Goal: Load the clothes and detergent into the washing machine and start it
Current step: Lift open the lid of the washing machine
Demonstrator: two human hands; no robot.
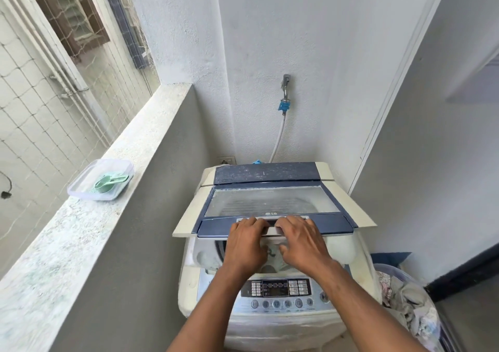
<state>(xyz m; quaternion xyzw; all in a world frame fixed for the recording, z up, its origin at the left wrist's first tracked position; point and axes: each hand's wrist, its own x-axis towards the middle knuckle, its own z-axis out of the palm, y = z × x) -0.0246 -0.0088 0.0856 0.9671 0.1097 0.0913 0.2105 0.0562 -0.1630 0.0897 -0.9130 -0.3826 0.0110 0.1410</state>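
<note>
A white top-load washing machine (272,324) stands in the corner. Its blue lid (272,200) with a clear window is raised partway off the tub. Both hands grip the lid's front handle: my left hand (247,243) on the left of it, my right hand (303,241) on the right. Under the lid, part of the tub opening shows with something pale inside. The control panel (278,288) with buttons lies below my wrists. Clothes (405,300) fill a basket at the right. A clear detergent box (101,180) with green scoops sits on the ledge at left.
A stone-topped ledge (81,230) runs along the left with netting beyond it. A wall tap (285,87) with a white hose feeds the machine from behind. White walls close in at the back and right. A dark doorway strip (459,273) lies at the right.
</note>
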